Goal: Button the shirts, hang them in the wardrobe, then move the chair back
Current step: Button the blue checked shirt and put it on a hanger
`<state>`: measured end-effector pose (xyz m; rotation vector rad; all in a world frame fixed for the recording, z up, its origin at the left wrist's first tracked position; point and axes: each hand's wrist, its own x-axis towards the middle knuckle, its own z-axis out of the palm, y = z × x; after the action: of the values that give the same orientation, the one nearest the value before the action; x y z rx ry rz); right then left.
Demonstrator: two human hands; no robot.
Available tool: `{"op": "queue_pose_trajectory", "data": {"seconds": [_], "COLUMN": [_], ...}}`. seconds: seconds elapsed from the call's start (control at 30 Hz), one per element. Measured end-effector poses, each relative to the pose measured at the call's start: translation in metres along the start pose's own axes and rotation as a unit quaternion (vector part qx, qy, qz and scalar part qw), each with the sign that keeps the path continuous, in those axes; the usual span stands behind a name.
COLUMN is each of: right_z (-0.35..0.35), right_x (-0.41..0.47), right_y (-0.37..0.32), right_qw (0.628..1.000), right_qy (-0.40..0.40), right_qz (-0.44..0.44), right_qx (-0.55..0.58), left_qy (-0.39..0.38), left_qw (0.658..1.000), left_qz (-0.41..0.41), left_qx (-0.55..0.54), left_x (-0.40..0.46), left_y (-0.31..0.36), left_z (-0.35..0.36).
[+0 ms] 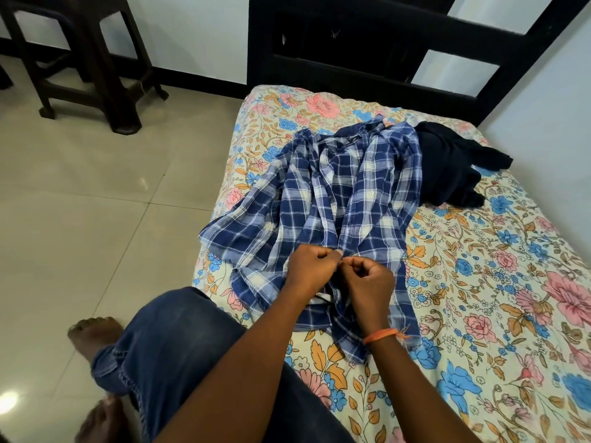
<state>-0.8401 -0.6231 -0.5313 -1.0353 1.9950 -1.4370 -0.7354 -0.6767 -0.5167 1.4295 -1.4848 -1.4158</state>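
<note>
Here, from the head view, two garments lie on the floral bed (479,282): one blue plaid shirt (345,193) spread flat, collar toward the headboard, and one dark garment (454,167) bunched just beside the plaid shirt's far right shoulder. Both hands meet at the shirt's front placket, low down: the left hand (311,266) and right hand (367,279) each pinch the fabric edge, fingers curled. One dark chair (89,59) stands on the floor, well apart from the shirt.

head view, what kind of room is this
Most likely a bedroom at home: a bed with a floral sheet and dark headboard, shirts such as the plaid shirt on it, and a tiled floor.
</note>
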Motion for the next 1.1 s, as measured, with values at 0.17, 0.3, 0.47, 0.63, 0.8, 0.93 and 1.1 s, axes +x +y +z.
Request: {"op": "queue_pose_trajectory", "data": {"seconds": [0.17, 0.3, 0.47, 0.63, 0.8, 0.93, 1.1], "right_z": [0.001, 0.004, 0.007, 0.01, 0.009, 0.006, 0.007], "right_x": [-0.004, -0.007, -0.009, -0.01, -0.009, -0.005, -0.002], "right_y": [0.002, -0.001, -0.007, -0.009, -0.008, -0.008, -0.013], "right_qw": [1.0, 0.999, 0.999, 0.997, 0.998, 0.999, 0.996], "right_qy": [0.001, 0.014, 0.031, 0.038, 0.042, 0.028, 0.014], "right_qz": [-0.021, -0.019, -0.02, -0.033, -0.017, -0.001, -0.008], "right_qx": [-0.018, -0.023, -0.036, -0.05, -0.038, -0.039, -0.087], "left_qy": [-0.003, 0.002, -0.006, -0.023, -0.016, 0.004, 0.037], "left_qw": [0.999, 0.995, 0.983, 0.982, 0.989, 0.992, 0.999], "left_qz": [-0.011, -0.063, -0.114, -0.122, -0.078, -0.066, -0.006], "left_qx": [-0.03, -0.081, -0.145, -0.144, -0.128, -0.107, -0.034], "left_x": [0.003, 0.007, 0.011, 0.013, 0.009, 0.01, 0.002], "left_y": [-0.005, -0.004, -0.001, -0.002, -0.006, -0.008, -0.004], "left_z": [0.0, 0.003, 0.006, 0.007, 0.006, 0.002, 0.001]}}
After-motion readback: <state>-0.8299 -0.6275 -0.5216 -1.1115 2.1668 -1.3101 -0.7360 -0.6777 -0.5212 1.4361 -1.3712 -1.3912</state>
